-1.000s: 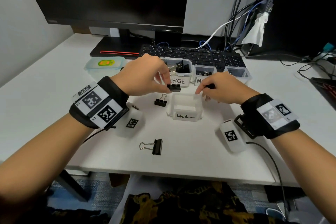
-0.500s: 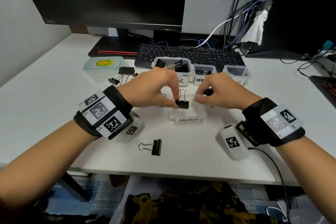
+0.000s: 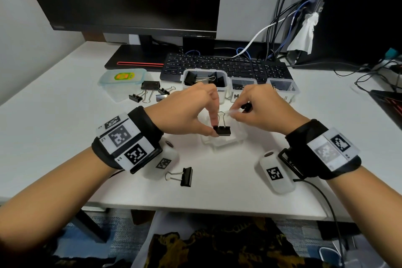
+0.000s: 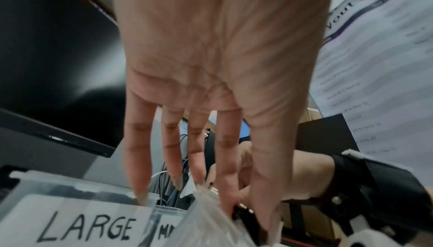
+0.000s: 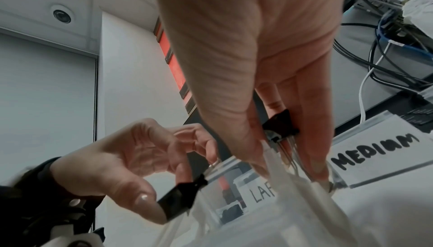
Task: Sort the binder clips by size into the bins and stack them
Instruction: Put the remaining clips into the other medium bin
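Observation:
A clear bin [image 3: 238, 137], labelled Medium in the earlier frames, stands at the table's middle. My left hand [image 3: 215, 131] pinches a black binder clip [image 3: 222, 130] between thumb and forefinger, low over the bin's near side with its wire handles up. The same clip [image 5: 180, 201] shows in the right wrist view at the bin's wall. My right hand [image 3: 233, 114] pinches the bin's far rim and keeps a second small black clip [image 5: 280, 126] tucked between its fingers. The bin's floor is mostly hidden.
A loose clip [image 3: 185, 176] lies near the front edge, and several more clips [image 3: 150, 91] lie at the back left beside a lidded box [image 3: 121, 78]. A LARGE bin [image 3: 205, 76], a MEDIUM bin [image 3: 242, 85] and a third bin [image 3: 282, 88] stand before the keyboard [image 3: 226, 67].
My left hand has carried its clip right and down, from beside the bin to over its near side. My right hand has stayed at the far rim.

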`<state>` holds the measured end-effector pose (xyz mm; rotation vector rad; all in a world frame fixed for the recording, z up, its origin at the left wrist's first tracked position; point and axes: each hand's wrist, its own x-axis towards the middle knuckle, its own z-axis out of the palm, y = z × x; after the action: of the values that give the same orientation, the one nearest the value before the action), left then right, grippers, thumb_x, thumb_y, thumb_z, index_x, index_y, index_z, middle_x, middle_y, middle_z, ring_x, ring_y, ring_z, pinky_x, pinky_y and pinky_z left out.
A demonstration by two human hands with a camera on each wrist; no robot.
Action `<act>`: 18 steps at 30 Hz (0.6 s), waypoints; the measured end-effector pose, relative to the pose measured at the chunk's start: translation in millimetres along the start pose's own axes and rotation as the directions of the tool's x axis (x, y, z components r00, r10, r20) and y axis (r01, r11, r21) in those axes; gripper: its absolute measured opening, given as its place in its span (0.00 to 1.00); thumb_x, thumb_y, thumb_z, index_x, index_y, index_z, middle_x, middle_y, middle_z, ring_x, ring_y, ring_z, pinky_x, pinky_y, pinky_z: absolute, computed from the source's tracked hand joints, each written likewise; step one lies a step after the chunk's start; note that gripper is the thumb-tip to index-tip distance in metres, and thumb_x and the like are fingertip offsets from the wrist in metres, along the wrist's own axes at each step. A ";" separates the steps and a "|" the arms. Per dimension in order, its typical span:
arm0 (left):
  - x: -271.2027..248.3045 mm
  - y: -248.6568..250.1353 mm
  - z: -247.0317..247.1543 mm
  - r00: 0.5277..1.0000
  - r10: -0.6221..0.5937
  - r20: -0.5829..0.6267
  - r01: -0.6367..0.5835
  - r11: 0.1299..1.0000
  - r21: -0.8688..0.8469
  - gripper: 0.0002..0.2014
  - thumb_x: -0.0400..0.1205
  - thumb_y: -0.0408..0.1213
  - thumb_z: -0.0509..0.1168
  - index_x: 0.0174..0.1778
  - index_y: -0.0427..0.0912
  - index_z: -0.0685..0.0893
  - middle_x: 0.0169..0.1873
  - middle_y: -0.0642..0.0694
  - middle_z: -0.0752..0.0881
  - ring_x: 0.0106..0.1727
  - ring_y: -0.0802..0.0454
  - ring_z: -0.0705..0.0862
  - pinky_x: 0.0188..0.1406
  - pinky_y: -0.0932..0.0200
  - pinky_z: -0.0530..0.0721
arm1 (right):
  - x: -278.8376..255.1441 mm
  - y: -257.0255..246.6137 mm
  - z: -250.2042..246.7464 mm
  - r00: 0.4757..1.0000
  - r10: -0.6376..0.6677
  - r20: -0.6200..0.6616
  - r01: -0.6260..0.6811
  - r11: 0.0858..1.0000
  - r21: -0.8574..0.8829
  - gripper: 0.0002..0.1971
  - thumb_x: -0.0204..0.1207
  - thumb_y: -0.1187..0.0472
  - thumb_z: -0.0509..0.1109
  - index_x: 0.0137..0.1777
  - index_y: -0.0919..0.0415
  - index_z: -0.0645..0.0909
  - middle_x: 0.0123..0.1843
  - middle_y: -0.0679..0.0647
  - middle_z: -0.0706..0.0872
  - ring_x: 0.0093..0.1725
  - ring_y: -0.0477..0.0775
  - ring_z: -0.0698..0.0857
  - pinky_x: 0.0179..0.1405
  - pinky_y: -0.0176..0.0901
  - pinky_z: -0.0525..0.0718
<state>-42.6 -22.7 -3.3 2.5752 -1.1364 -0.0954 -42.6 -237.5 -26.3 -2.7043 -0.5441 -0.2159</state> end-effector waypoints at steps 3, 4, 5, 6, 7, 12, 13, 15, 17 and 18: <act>0.0 2.9 -0.2 1.000 -0.004 0.010 0.004 1.000 -0.012 0.10 0.70 0.54 0.76 0.41 0.54 0.90 0.54 0.55 0.76 0.57 0.57 0.73 0.51 0.45 0.81 | -0.3 -1.1 0.2 1.000 0.009 0.001 -0.009 1.000 0.009 0.05 0.75 0.53 0.75 0.46 0.51 0.92 0.42 0.43 0.82 0.41 0.46 0.80 0.46 0.44 0.81; 0.4 3.5 0.7 1.000 -0.010 0.003 0.010 1.000 0.020 0.10 0.70 0.54 0.76 0.41 0.54 0.89 0.53 0.55 0.76 0.56 0.56 0.72 0.50 0.45 0.81 | -0.2 -1.3 0.4 1.000 0.016 -0.003 -0.016 1.000 0.008 0.05 0.75 0.54 0.75 0.46 0.51 0.92 0.42 0.44 0.82 0.41 0.46 0.80 0.46 0.44 0.81; 1.1 3.5 1.4 1.000 -0.020 -0.007 0.021 0.998 0.057 0.10 0.70 0.54 0.76 0.41 0.53 0.89 0.53 0.55 0.76 0.55 0.56 0.72 0.49 0.44 0.81 | -0.1 -1.7 0.4 1.000 0.022 -0.006 -0.022 1.000 0.005 0.05 0.75 0.54 0.75 0.46 0.52 0.92 0.42 0.44 0.82 0.40 0.46 0.80 0.46 0.43 0.80; 1.8 3.5 2.2 0.999 -0.037 -0.014 0.038 0.995 0.089 0.10 0.70 0.54 0.76 0.41 0.53 0.89 0.52 0.55 0.76 0.55 0.56 0.71 0.48 0.44 0.81 | 0.0 -2.2 0.6 1.000 0.024 -0.007 -0.024 1.000 0.005 0.05 0.75 0.54 0.75 0.46 0.52 0.92 0.41 0.44 0.82 0.39 0.44 0.79 0.46 0.43 0.81; 2.5 3.2 2.8 0.998 -0.053 -0.018 0.054 0.992 0.115 0.10 0.71 0.54 0.75 0.41 0.53 0.89 0.52 0.55 0.76 0.54 0.56 0.70 0.47 0.44 0.81 | 0.1 -2.9 1.2 1.000 0.025 -0.006 -0.024 1.000 0.008 0.06 0.75 0.54 0.75 0.46 0.53 0.92 0.41 0.43 0.81 0.37 0.41 0.78 0.45 0.43 0.81; 6.0 3.2 8.6 0.996 -0.085 0.011 0.081 0.981 0.176 0.09 0.72 0.53 0.74 0.43 0.55 0.87 0.52 0.56 0.76 0.58 0.55 0.71 0.41 0.52 0.77 | 0.1 -7.9 4.6 1.000 0.023 -0.003 -0.023 0.999 0.034 0.06 0.74 0.54 0.76 0.45 0.53 0.92 0.41 0.43 0.82 0.39 0.46 0.82 0.46 0.46 0.84; 7.0 4.0 10.2 0.996 -0.090 0.018 0.084 0.976 0.203 0.08 0.72 0.53 0.74 0.42 0.56 0.87 0.52 0.57 0.76 0.60 0.55 0.71 0.36 0.55 0.73 | 0.4 -9.2 5.2 1.000 0.016 -0.007 -0.015 0.999 0.036 0.06 0.74 0.54 0.76 0.45 0.53 0.92 0.42 0.46 0.84 0.39 0.48 0.83 0.46 0.46 0.84; 8.9 5.2 12.7 0.995 -0.097 0.025 0.088 0.965 0.245 0.08 0.72 0.51 0.75 0.40 0.55 0.85 0.52 0.56 0.76 0.61 0.54 0.72 0.32 0.59 0.65 | 1.2 -11.0 5.6 1.000 0.004 -0.009 -0.004 0.999 0.035 0.06 0.74 0.53 0.76 0.46 0.53 0.93 0.45 0.49 0.85 0.40 0.48 0.83 0.46 0.44 0.82; 10.0 5.3 13.4 0.994 -0.107 0.037 0.094 0.964 0.248 0.07 0.72 0.51 0.75 0.39 0.53 0.86 0.53 0.55 0.76 0.61 0.53 0.72 0.35 0.58 0.67 | 2.1 -11.5 5.8 1.000 -0.001 -0.007 0.001 1.000 0.027 0.06 0.74 0.52 0.77 0.47 0.52 0.92 0.46 0.49 0.85 0.41 0.48 0.83 0.45 0.41 0.79; 10.5 5.3 13.1 0.992 -0.116 0.049 0.101 0.965 0.243 0.08 0.72 0.51 0.75 0.38 0.52 0.86 0.53 0.54 0.77 0.61 0.52 0.72 0.36 0.57 0.68 | 2.3 -11.4 5.5 1.000 -0.002 -0.009 0.002 1.000 0.025 0.07 0.74 0.52 0.77 0.47 0.52 0.92 0.46 0.48 0.85 0.41 0.48 0.83 0.44 0.40 0.77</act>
<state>-41.7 -37.1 -13.3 2.8676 -1.0870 -0.0676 -44.6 -224.8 -27.2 -2.6779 -0.5433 -0.2201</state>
